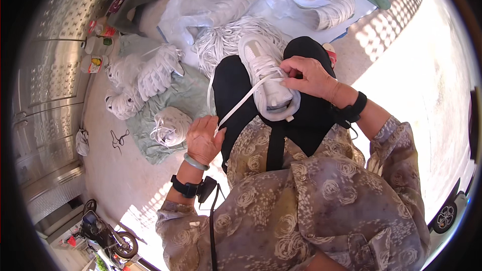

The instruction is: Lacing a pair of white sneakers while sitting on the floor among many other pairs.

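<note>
Sneaker [270, 88] rests on the black trousers [233, 83] at the lap, its long axis running heel-near, toe away and slightly left; the right hand [307, 77] is nearer, pinching lace [242, 107] at its right edge, while the left hand [205, 138], lower left and apart, pinches the taut end.

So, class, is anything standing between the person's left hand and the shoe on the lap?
Nothing visible does: the left hand holds a white lace that runs unobstructed to the shoe, above the black trousers.
</note>
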Demonstrator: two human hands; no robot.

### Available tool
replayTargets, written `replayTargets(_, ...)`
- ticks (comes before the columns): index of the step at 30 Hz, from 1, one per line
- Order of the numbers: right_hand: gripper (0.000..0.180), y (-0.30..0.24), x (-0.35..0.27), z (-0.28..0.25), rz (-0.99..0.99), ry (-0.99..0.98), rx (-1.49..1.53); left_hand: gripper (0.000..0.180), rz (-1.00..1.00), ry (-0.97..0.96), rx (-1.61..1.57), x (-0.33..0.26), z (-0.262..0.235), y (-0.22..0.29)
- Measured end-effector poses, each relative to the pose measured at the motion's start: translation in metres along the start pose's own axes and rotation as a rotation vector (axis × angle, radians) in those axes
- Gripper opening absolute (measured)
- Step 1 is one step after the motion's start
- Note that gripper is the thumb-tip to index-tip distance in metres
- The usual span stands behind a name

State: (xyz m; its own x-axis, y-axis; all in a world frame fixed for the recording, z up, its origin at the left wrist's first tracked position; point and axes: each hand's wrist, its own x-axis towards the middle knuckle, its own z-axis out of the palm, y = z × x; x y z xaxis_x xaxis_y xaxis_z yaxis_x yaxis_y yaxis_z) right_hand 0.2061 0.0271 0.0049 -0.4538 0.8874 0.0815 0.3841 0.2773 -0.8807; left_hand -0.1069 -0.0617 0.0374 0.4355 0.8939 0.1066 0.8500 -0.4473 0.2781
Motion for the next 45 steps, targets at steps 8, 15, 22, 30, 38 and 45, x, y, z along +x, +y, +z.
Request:
replayTargets(8,0.028,-0.007,-0.004,0.000,-0.042,-0.014,-0.130,0.022,0.011,0.178,-0.327,0.087,0.032,0.027)
replayTargets(15,0.026,-0.008,-0.005,0.002,-0.083,-0.036,-0.152,0.028,-0.257,-0.059,-0.479,0.111,0.042,0.038)
replayTargets(22,0.022,-0.007,-0.002,0.007,-0.075,-0.027,-0.163,0.036,-0.163,-0.483,-0.180,0.144,0.026,0.016)
replayTargets(30,0.018,-0.009,-0.002,0.010,-0.050,0.013,-0.136,0.014,0.021,-0.268,-0.299,0.149,0.021,0.021)
replayTargets(38,0.018,-0.007,0.001,0.010,-0.042,0.021,-0.141,0.004,0.557,-0.035,0.162,0.113,0.007,0.022)
replayTargets(45,0.020,-0.003,-0.003,0.010,0.012,0.009,-0.043,0.004,0.306,-0.050,0.014,0.076,0.028,0.027)
